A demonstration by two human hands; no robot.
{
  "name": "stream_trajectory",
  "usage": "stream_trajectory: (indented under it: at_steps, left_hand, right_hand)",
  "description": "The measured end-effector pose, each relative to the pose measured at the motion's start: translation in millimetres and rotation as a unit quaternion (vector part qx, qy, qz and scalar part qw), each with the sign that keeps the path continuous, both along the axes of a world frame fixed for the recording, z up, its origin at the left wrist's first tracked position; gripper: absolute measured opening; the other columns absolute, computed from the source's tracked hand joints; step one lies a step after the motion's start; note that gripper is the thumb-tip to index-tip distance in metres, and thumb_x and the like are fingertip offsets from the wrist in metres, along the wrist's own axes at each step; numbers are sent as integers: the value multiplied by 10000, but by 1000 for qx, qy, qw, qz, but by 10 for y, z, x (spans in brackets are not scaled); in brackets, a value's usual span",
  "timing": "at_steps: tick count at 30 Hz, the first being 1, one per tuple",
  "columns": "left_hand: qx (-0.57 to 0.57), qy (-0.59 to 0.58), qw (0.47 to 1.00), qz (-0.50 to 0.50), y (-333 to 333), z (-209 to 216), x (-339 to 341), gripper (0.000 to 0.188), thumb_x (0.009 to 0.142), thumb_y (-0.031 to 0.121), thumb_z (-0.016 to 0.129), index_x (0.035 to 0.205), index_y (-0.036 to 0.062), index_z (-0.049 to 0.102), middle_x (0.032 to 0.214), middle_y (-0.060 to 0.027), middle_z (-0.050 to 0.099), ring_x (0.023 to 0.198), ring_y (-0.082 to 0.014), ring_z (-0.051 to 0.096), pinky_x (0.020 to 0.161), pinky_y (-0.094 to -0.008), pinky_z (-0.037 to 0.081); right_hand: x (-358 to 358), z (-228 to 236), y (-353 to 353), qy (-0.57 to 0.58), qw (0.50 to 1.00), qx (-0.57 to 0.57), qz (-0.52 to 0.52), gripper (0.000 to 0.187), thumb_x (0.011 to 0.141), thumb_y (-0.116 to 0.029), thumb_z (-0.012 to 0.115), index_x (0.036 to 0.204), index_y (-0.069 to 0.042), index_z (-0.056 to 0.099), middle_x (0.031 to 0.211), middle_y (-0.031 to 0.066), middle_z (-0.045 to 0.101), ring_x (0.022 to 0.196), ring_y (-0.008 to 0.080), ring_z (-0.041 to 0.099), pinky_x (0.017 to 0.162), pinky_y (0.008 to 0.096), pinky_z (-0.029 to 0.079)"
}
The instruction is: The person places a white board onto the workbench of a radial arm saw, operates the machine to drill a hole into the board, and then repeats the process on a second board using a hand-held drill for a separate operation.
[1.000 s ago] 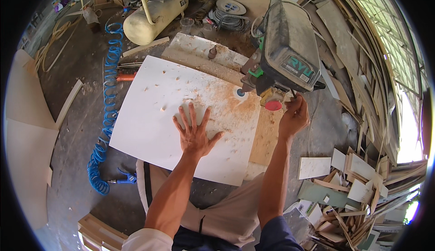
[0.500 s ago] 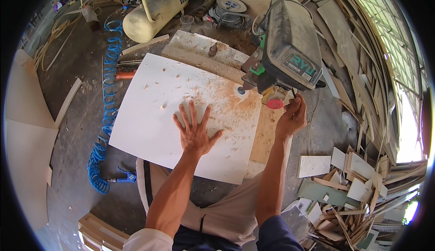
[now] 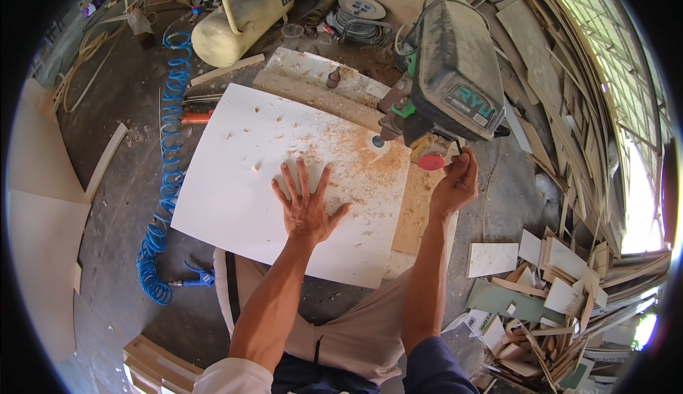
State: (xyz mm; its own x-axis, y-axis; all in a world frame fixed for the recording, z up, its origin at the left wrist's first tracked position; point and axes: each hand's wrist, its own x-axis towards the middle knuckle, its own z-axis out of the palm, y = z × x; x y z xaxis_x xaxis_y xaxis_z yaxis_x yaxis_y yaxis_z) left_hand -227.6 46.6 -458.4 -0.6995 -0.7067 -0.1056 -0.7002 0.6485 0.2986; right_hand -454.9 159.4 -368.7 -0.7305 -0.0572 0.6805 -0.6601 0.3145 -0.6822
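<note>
My left hand (image 3: 306, 212) lies flat with spread fingers on a large white board (image 3: 228, 173). Wood shavings are scattered over the board, thickest near its far right corner. There, the working end of a green and black drill press (image 3: 459, 59) meets the board at a small round spot (image 3: 376, 142), pale with a dark centre. My right hand (image 3: 457, 180) is closed around a thin dark lever (image 3: 459, 148) at the machine's right side. A red round switch cover (image 3: 430, 162) sits just left of those fingers. Under the board, part of a wooden support (image 3: 420, 209) shows.
Along the left runs a coiled blue air hose (image 3: 171, 116) with a blue air gun (image 3: 199, 278). A cream compressor tank (image 3: 238, 31) stands at the far left, near a cable reel (image 3: 363, 7). Wood offcuts (image 3: 548, 287) pile up at the right.
The spot under the drill looks paler and wider around its dark centre. My right hand has dipped very slightly with the lever; my left hand and the board stay put.
</note>
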Motion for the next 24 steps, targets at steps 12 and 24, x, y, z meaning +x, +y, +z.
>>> stream_trajectory:
  at_steps: [12, 24]
  left_hand:
    - [16, -19, 1000, 0, -9, 46, -7, 962, 870, 826, 441, 1633, 330, 130, 1678, -202, -137, 1516, -489, -157, 1175, -707, -58]
    - [10, -10, 1000, 2, -11, -5, 1, 960, 870, 830, 433, 1633, 328, 137, 1678, -201, -145, 1517, -486, -164, 1174, -706, -67]
  right_hand:
    - [10, -27, 4, -4, 1000, -5, 7, 229, 1054, -169, 547, 1129, -18, 702, 801, 70, 692, 617, 106, 612, 574, 276, 493]
    - [33, -49, -1, -5, 1000, 0, 7, 234, 1057, -185, 550, 1133, -20, 698, 808, 76, 693, 620, 115, 621, 582, 280, 494]
